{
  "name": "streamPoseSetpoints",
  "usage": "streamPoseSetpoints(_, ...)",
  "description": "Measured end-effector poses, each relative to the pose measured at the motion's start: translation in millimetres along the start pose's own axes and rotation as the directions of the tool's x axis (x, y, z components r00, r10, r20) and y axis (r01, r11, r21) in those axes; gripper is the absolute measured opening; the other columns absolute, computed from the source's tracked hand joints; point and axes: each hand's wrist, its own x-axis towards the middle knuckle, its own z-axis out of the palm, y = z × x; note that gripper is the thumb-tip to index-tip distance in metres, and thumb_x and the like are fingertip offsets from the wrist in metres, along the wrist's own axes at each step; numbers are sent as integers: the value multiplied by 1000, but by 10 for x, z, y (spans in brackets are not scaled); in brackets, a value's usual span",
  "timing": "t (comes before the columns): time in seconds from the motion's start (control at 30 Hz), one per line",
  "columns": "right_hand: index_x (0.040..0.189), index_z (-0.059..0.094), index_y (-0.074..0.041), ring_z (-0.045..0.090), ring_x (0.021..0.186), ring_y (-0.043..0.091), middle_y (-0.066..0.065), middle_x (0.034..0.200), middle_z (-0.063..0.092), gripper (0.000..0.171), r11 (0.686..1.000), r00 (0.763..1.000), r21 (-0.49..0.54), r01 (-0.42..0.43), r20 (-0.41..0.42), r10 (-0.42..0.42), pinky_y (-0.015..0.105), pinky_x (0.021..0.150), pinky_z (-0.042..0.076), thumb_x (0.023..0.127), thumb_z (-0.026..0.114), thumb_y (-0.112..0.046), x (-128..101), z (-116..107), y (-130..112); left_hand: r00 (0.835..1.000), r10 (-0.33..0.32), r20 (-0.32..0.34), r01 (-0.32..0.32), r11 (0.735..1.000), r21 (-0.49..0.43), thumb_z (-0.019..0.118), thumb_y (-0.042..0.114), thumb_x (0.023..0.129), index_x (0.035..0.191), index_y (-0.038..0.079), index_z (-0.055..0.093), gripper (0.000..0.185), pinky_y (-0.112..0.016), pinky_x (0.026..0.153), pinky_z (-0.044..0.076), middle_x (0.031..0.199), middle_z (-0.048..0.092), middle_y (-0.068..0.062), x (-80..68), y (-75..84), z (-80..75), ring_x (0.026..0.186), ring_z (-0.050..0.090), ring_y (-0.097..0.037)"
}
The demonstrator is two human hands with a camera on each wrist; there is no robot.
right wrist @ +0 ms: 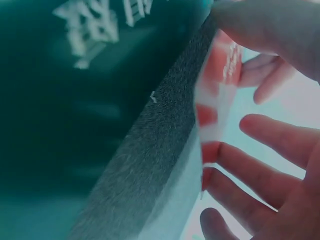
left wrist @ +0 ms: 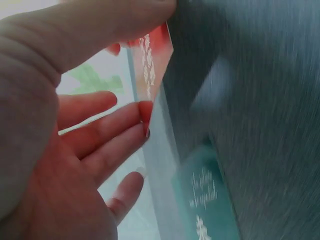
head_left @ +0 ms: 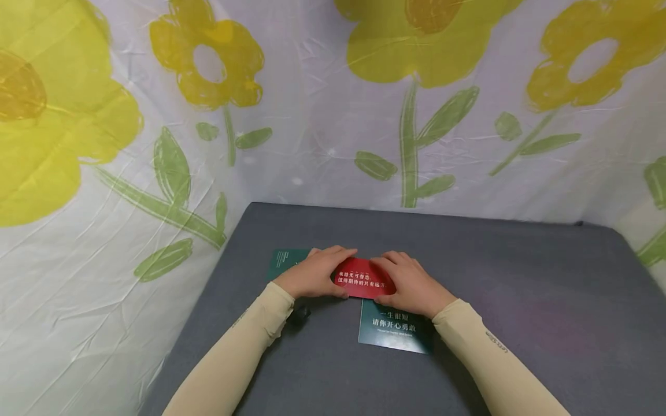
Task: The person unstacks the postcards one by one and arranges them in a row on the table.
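Home tabletop (head_left: 520,271), floral sheet (head_left: 312,115) backdrop

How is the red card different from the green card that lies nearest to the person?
The red card is held between the left hand and the right hand; the near green card lies free on the grey table. The hands hide the red card's ends, while the green one shows almost fully. Both carry white printed text.

Red card (head_left: 362,278) with two lines of white Chinese print, gripped at its left and right ends between both hands, printed face up, over the middle of the grey table (head_left: 520,323). The wrist views show it lifted off the surface, edge pinched between thumb and fingers (left wrist: 107,132). It overlaps the far edge of a dark green card (head_left: 392,330).
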Motion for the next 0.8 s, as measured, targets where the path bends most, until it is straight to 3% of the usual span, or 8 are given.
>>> streamPoseSetpoints(0.33, 154, 58, -11, 55, 138, 34, 12, 149, 61, 81, 999, 998, 25, -36, 49, 35, 59, 118, 48, 85, 91, -35, 275, 24, 44, 999, -42, 1, 42, 999, -13, 93, 37, 84, 166, 14, 43, 99, -51, 127, 31, 159, 56, -6, 95, -173, -76, 145, 53, -22)
streamPoseSetpoints(0.57, 156, 56, -14, 52, 142, 33, 10, 153, 59, 84, 996, 994, 55, -76, 85, 71, 55, 114, 54, 84, 92, -37, 320, 60, 37, 998, -66, 15, 67, 998, -14, 92, 41, 86, 167, 16, 41, 99, -53, 129, 35, 163, 53, -6, 87, -265, -51, 149, 49, -25)
streamPoseSetpoints(0.8, 156, 56, -15, 51, 143, 32, 8, 154, 57, 82, 994, 992, 75, -86, 98, 78, 55, 115, 53, 86, 91, -37, 349, 97, 66, 997, -82, 12, 82, 997, 1, 92, 43, 85, 168, 18, 41, 100, -53, 133, 30, 166, 51, -5, 95, -306, -42, 154, 45, -27)
